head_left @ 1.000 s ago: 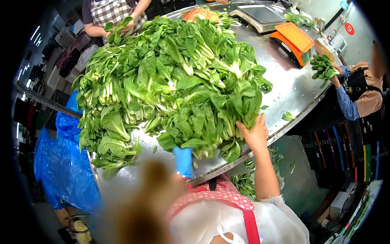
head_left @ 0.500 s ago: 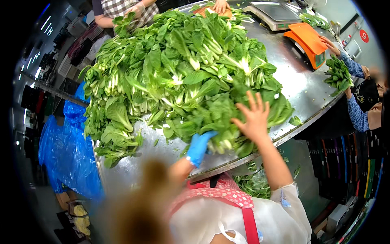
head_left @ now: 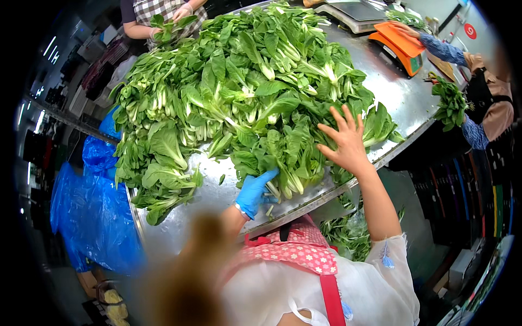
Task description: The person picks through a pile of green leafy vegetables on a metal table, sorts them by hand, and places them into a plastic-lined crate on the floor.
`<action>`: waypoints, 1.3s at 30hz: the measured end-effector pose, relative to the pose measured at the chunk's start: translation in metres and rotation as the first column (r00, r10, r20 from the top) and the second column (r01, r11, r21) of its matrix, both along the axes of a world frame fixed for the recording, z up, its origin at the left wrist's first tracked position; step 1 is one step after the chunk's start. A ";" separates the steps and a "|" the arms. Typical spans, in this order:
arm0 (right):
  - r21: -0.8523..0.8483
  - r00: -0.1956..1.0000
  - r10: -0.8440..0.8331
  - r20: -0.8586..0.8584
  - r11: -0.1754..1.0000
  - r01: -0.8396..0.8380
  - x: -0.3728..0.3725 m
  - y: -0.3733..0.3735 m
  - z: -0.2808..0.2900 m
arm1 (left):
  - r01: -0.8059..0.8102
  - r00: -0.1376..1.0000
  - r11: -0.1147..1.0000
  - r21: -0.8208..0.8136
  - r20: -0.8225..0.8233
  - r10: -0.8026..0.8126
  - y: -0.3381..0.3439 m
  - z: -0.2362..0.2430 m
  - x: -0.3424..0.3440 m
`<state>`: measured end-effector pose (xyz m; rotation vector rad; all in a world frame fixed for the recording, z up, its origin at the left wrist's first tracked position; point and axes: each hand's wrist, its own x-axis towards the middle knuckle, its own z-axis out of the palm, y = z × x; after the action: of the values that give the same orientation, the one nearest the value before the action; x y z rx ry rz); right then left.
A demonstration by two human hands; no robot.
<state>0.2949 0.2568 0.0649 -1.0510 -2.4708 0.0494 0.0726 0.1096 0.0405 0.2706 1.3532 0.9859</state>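
A big heap of leafy green bok choy [head_left: 217, 103] with pale stems covers much of the metal table [head_left: 217, 176]. At its near edge lies a loose cluster of bok choy [head_left: 293, 155], stems toward me, between my hands. My left hand [head_left: 253, 193], in a blue glove, touches the left side of these stems, its fingers apart and the tips partly hidden by leaves. My bare right hand [head_left: 345, 142] is spread over the cluster's right side, fingers stretched out, touching or just above the leaves. Neither hand visibly grips anything.
An orange scale [head_left: 399, 48] and a grey scale [head_left: 353, 15] stand at the far right. A person at right holds a green bunch [head_left: 450, 103]; another far left handles greens [head_left: 173, 27]. Blue plastic bags [head_left: 92, 217] hang left. Greens [head_left: 350, 233] lie below the table edge.
My left hand has shifted slightly left, and my right fingers have moved a little over the leaves. The cluster between them has settled. The right-hand person's hand has slid farther across the orange scale.
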 end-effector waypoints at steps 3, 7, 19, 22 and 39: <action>0.048 0.994 -0.072 -0.076 0.996 0.076 -0.012 -0.039 0.022 | 0.038 0.998 0.999 -0.003 0.043 -0.038 -0.010 -0.002 -0.016; -0.151 0.968 0.237 -0.078 0.957 -0.246 -0.048 -0.104 0.000 | 0.122 0.988 0.991 -0.053 0.106 -0.116 -0.021 -0.011 -0.040; -0.192 0.996 0.088 -0.007 0.977 -0.088 -0.056 -0.061 -0.030 | 0.324 0.783 0.941 -0.101 -0.529 -0.327 -0.103 -0.014 -0.145; 0.051 0.991 0.045 -0.128 0.998 -0.039 -0.061 -0.075 0.008 | 0.395 0.756 0.917 -0.049 -0.550 -0.355 -0.112 0.018 -0.141; -0.883 0.753 -0.470 -0.460 0.337 -0.328 -0.107 -0.162 -0.044 | -0.069 0.998 0.988 0.137 0.024 0.066 -0.110 -0.004 -0.061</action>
<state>0.1880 0.0949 0.0213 -1.2147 -1.5046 1.7575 0.0112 -0.0007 0.0369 0.3201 1.2858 1.1384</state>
